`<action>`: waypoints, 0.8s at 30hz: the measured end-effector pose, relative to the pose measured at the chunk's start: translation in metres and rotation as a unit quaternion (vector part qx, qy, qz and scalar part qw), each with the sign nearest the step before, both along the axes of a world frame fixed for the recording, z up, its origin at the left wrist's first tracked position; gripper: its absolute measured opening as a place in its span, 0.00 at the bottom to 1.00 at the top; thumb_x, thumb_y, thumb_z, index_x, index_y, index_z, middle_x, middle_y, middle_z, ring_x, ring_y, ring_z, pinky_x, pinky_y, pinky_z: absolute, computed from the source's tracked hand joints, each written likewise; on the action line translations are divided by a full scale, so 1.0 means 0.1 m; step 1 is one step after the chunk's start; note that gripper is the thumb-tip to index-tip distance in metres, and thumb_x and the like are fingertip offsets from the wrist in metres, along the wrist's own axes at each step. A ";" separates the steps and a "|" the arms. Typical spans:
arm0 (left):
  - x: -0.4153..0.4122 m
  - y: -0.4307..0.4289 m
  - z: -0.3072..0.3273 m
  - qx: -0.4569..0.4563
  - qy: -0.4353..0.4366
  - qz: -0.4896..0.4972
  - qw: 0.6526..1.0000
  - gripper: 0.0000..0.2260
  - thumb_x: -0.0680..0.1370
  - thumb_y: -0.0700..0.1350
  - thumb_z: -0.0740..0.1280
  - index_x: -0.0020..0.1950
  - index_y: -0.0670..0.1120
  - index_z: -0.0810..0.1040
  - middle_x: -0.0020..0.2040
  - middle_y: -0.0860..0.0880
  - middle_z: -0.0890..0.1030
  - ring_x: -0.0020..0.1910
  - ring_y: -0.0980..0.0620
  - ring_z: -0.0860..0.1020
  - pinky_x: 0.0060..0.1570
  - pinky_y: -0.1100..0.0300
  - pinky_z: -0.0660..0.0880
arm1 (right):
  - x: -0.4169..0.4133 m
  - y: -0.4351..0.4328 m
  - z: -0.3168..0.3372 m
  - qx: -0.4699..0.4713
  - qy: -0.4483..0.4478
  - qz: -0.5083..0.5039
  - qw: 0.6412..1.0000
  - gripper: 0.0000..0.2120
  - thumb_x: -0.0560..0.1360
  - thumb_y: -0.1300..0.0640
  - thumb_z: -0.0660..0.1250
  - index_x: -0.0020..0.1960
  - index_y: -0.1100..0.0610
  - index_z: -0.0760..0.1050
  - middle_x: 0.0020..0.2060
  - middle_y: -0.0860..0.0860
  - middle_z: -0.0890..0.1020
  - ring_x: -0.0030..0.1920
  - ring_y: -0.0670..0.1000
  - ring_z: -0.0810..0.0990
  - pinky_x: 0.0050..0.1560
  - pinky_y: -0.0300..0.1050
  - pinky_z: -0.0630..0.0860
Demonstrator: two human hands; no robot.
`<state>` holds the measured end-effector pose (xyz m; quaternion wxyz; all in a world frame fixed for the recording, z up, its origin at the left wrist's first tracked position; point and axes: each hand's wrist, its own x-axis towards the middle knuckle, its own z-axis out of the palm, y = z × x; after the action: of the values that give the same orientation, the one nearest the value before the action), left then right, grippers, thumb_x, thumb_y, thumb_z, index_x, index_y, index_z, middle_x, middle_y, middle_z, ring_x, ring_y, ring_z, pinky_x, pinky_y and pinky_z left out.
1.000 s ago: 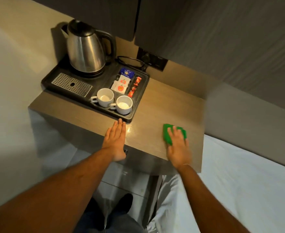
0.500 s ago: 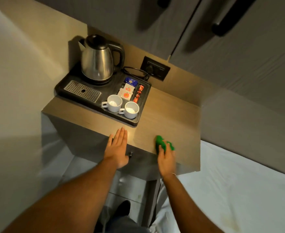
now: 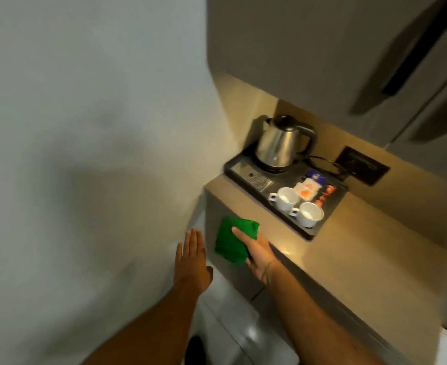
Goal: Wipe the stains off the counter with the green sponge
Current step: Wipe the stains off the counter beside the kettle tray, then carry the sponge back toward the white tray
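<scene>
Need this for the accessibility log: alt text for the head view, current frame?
The right hand holds a green sponge in front of the wooden counter, off its top, while the left hand hangs open and flat beside it. Further back on the counter, a black tray carries a steel kettle, two white cups and sachets.

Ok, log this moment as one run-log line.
phase: wiping | right hand: holds green sponge against cabinet front below counter edge | left hand: open, flat, off counter | tray: untouched
</scene>
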<state>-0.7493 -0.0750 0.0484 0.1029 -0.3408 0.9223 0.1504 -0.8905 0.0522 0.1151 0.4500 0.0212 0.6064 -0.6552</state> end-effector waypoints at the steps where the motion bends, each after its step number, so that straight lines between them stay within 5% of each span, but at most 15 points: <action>1: 0.23 -0.07 0.00 0.002 -0.008 0.028 1.000 0.46 0.84 0.55 0.64 0.86 0.41 0.33 0.88 0.42 0.36 0.87 0.43 0.37 0.85 0.45 0.39 | 0.13 -0.14 -0.08 0.021 0.019 0.021 0.999 0.23 0.78 0.60 0.77 0.70 0.63 0.79 0.57 0.61 0.88 0.55 0.61 0.89 0.56 0.58 0.87; 3: 0.75 -0.14 -0.02 0.009 -0.020 0.084 0.996 0.46 0.84 0.53 0.64 0.86 0.42 0.33 0.88 0.42 0.35 0.87 0.43 0.37 0.85 0.45 0.38 | 0.47 -0.39 -0.17 0.060 0.056 0.076 0.994 0.21 0.77 0.63 0.77 0.69 0.65 0.79 0.54 0.61 0.88 0.51 0.60 0.89 0.50 0.55 0.88; 7: 1.84 -0.05 -0.01 0.038 -0.050 0.187 0.980 0.45 0.84 0.50 0.65 0.86 0.42 0.34 0.87 0.43 0.34 0.87 0.43 0.35 0.84 0.47 0.35 | 1.24 -0.74 -0.45 0.096 0.100 0.201 0.970 0.19 0.78 0.64 0.77 0.67 0.66 0.80 0.61 0.66 0.85 0.60 0.68 0.85 0.63 0.69 0.82; 10: 2.72 0.16 -0.01 0.050 -0.067 0.257 0.963 0.44 0.84 0.48 0.64 0.86 0.43 0.34 0.87 0.44 0.33 0.87 0.44 0.35 0.83 0.49 0.33 | 1.93 -0.87 -0.63 0.119 0.114 0.317 0.934 0.22 0.78 0.64 0.76 0.70 0.67 0.78 0.59 0.65 0.85 0.57 0.65 0.84 0.64 0.66 0.81; 12: 3.26 0.32 -0.05 0.037 -0.068 0.290 0.954 0.44 0.84 0.47 0.64 0.87 0.44 0.34 0.87 0.44 0.33 0.86 0.44 0.34 0.83 0.50 0.33 | 2.36 -0.89 -0.67 0.131 0.131 0.416 0.891 0.21 0.80 0.62 0.74 0.71 0.67 0.77 0.58 0.63 0.84 0.57 0.63 0.84 0.65 0.63 0.82; 16: 4.40 0.57 -0.13 -0.022 -0.068 0.370 0.926 0.43 0.84 0.51 0.63 0.87 0.44 0.36 0.88 0.44 0.36 0.87 0.44 0.36 0.80 0.49 0.29 | 3.38 -0.92 -0.59 0.133 0.268 0.631 0.716 0.19 0.83 0.56 0.69 0.71 0.63 0.77 0.64 0.62 0.84 0.64 0.61 0.83 0.66 0.51 0.78; 18: 4.87 0.63 -0.11 -0.050 -0.060 0.426 0.901 0.42 0.84 0.52 0.62 0.87 0.43 0.37 0.89 0.44 0.38 0.87 0.44 0.37 0.79 0.47 0.27 | 3.88 -0.95 -0.53 0.119 0.299 0.683 0.656 0.15 0.83 0.53 0.67 0.65 0.61 0.79 0.61 0.61 0.85 0.62 0.59 0.84 0.63 0.49 0.79; 21: 5.52 0.62 -0.12 -0.059 -0.060 0.499 0.862 0.40 0.86 0.53 0.58 0.85 0.43 0.33 0.88 0.43 0.36 0.87 0.42 0.35 0.82 0.42 0.30 | 4.70 -1.06 -0.47 0.098 0.320 0.710 0.620 0.09 0.82 0.53 0.68 0.57 0.58 0.79 0.55 0.58 0.85 0.57 0.57 0.85 0.58 0.47 0.79; 24: 6.03 0.62 -0.15 -0.047 -0.017 0.524 0.850 0.39 0.87 0.53 0.55 0.82 0.43 0.28 0.87 0.43 0.34 0.86 0.43 0.35 0.85 0.42 0.34 | 5.50 -1.24 -0.41 0.065 0.332 0.716 0.610 0.14 0.83 0.52 0.67 0.64 0.58 0.80 0.60 0.56 0.86 0.60 0.56 0.84 0.66 0.52 0.81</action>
<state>-0.1461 -0.0131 0.0335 0.0086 -0.7808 0.6104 0.1330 -0.3400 -0.0717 0.0741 0.5415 -0.6094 0.5774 -0.0450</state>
